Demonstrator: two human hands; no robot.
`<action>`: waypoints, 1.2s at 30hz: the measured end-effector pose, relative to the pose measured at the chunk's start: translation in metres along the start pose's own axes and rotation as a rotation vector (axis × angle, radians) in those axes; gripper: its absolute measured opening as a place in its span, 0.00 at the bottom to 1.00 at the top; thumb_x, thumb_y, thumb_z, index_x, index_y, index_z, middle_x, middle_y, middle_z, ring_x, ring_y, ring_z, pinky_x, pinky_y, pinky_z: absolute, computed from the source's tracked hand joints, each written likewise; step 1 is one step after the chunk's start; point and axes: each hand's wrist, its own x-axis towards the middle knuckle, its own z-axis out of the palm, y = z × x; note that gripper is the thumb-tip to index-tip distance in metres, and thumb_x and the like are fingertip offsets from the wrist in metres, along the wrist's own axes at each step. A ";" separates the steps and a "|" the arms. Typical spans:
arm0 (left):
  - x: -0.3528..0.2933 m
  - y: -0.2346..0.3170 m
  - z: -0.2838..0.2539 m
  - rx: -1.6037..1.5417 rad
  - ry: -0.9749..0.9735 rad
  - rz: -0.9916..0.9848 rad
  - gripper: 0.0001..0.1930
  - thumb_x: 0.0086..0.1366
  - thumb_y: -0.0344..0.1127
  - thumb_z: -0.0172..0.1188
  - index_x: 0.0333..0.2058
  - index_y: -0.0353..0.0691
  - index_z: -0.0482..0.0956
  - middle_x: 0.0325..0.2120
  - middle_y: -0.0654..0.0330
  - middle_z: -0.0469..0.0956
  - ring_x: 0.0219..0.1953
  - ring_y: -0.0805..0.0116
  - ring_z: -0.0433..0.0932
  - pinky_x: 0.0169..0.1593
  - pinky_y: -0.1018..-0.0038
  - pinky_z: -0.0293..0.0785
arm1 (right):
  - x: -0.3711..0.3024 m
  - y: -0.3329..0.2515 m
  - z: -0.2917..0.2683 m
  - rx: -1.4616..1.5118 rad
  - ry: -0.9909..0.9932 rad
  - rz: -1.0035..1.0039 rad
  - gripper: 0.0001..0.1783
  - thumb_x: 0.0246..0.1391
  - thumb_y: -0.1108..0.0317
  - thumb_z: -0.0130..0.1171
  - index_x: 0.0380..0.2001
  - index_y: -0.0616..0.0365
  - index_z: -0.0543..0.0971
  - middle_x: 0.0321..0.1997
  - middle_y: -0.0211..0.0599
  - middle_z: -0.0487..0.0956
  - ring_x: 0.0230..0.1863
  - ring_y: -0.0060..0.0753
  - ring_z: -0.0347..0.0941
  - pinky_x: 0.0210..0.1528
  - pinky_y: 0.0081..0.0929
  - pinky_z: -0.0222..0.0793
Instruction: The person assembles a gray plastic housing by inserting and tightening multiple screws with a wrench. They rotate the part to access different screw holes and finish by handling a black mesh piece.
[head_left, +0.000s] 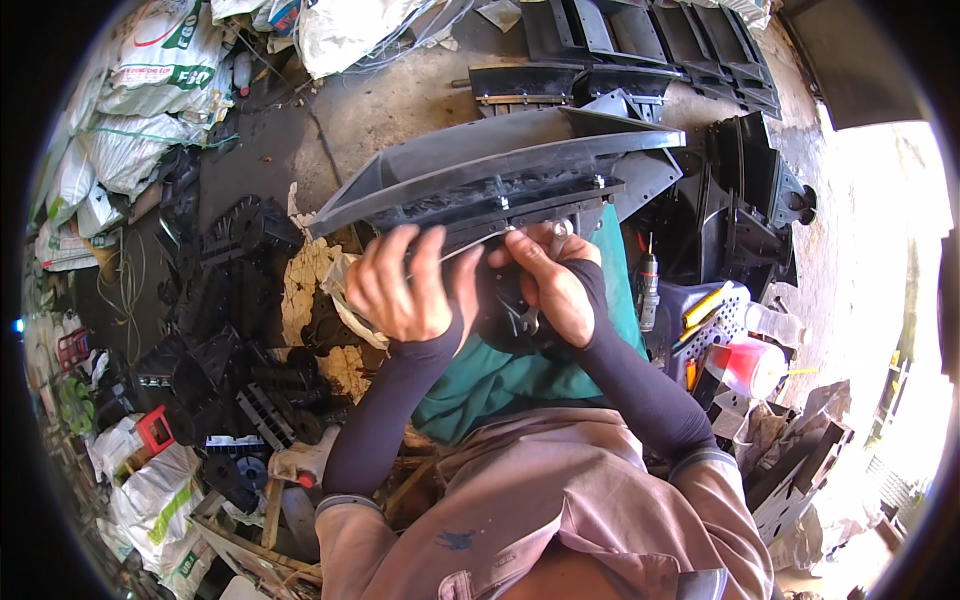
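Observation:
In front of me a large black curved metal part (480,165) lies across my lap, with a bolt (503,203) and another bolt (599,182) along its near bar. My right hand (562,290) is closed round a wrench; its ring end (562,229) shows above the fist and its open jaw (530,321) below. That hand's thumb and forefinger press together at the bar's near edge. Slightly blurred, my left hand (408,285) is open, fingers apart, beside the bar. A thin pale strip or wire (462,243) runs between the hands.
Green cloth (480,385) covers my lap. A drill-like tool (649,290), a perforated basket (715,320) with yellow-handled tools, and a cup of red liquid (750,366) stand at right. Black metal parts (735,220) are stacked behind. Filled sacks (150,75) and black pieces (245,235) crowd the left.

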 end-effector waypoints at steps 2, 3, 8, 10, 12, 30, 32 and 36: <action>0.005 0.007 0.003 0.075 -0.118 0.024 0.19 0.60 0.47 0.66 0.46 0.44 0.80 0.44 0.60 0.76 0.49 0.58 0.73 0.56 0.58 0.62 | 0.001 0.002 0.000 0.002 0.000 -0.011 0.13 0.64 0.65 0.58 0.29 0.62 0.81 0.24 0.31 0.81 0.15 0.14 0.62 0.18 0.17 0.55; 0.008 0.010 0.005 0.097 -0.176 0.017 0.19 0.60 0.46 0.66 0.47 0.44 0.80 0.44 0.60 0.76 0.50 0.59 0.73 0.57 0.58 0.61 | 0.002 0.003 0.000 0.001 -0.003 -0.018 0.13 0.64 0.65 0.58 0.29 0.62 0.81 0.24 0.30 0.81 0.15 0.14 0.62 0.18 0.17 0.55; 0.015 0.015 0.017 -0.047 -0.073 0.113 0.17 0.61 0.39 0.62 0.47 0.41 0.80 0.41 0.55 0.76 0.43 0.55 0.76 0.51 0.55 0.72 | -0.001 0.001 -0.007 0.018 0.023 0.020 0.14 0.66 0.62 0.56 0.35 0.63 0.81 0.24 0.30 0.78 0.16 0.14 0.62 0.18 0.17 0.53; 0.014 0.016 0.019 -0.059 -0.017 0.123 0.16 0.62 0.41 0.62 0.46 0.40 0.80 0.40 0.55 0.76 0.43 0.55 0.76 0.50 0.55 0.72 | -0.009 -0.007 -0.014 0.077 0.037 0.051 0.17 0.68 0.60 0.53 0.38 0.65 0.80 0.26 0.30 0.77 0.17 0.13 0.62 0.18 0.16 0.52; 0.011 0.017 0.020 -0.049 -0.033 0.117 0.18 0.61 0.42 0.64 0.47 0.38 0.80 0.39 0.56 0.77 0.42 0.55 0.76 0.49 0.57 0.72 | -0.019 -0.020 -0.027 0.124 0.013 -0.061 0.27 0.71 0.50 0.44 0.44 0.67 0.79 0.31 0.35 0.78 0.25 0.20 0.70 0.27 0.20 0.63; 0.006 0.016 0.031 0.010 0.057 0.153 0.18 0.68 0.48 0.59 0.41 0.37 0.81 0.35 0.57 0.76 0.37 0.57 0.77 0.44 0.60 0.74 | 0.005 -0.039 -0.052 0.285 0.089 -0.391 0.12 0.67 0.66 0.55 0.36 0.66 0.70 0.39 0.51 0.78 0.31 0.44 0.82 0.34 0.35 0.80; 0.007 0.016 0.030 -0.004 0.045 0.154 0.18 0.68 0.48 0.59 0.41 0.37 0.82 0.35 0.57 0.77 0.37 0.57 0.78 0.45 0.59 0.74 | 0.005 -0.038 -0.055 0.229 0.034 -0.358 0.14 0.67 0.64 0.55 0.34 0.66 0.70 0.38 0.51 0.79 0.31 0.43 0.82 0.34 0.35 0.81; 0.005 0.017 0.032 0.002 0.069 0.143 0.18 0.70 0.48 0.57 0.41 0.37 0.83 0.37 0.57 0.77 0.39 0.57 0.78 0.46 0.59 0.75 | 0.001 -0.043 -0.048 -0.030 -0.101 -0.484 0.16 0.65 0.60 0.58 0.37 0.66 0.75 0.37 0.45 0.80 0.34 0.39 0.82 0.35 0.32 0.79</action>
